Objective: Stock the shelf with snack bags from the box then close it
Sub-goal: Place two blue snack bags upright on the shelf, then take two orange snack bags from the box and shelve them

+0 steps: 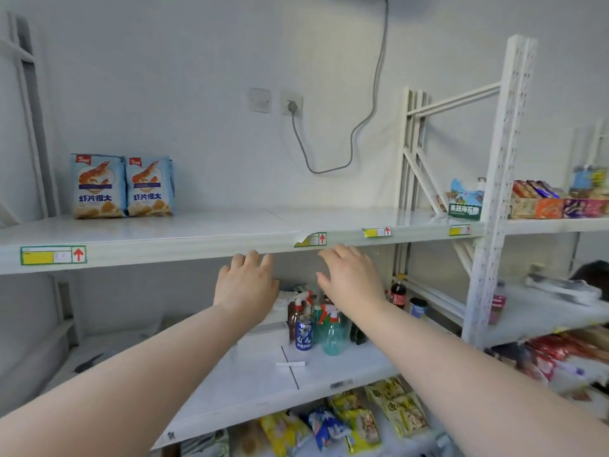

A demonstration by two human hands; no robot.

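Head view, blue prawn-print snack bags [122, 186] upright, paired

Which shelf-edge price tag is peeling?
The second price tag from the left, just above the right hand: its lower-left corner has curled off, unlike the rest.

Looks like a small shop or its stockrm to me. White metal retail racks [504, 159] w/ price labels [52, 255] along the shelf [197, 232] edge; two prawn-cracker bags [99, 186] far left, boxed snack bars [557, 202] far right, a drinks can [304, 334] & spray bottles [333, 338] one level down, more snack packs [395, 407] nearest, at the bottom.
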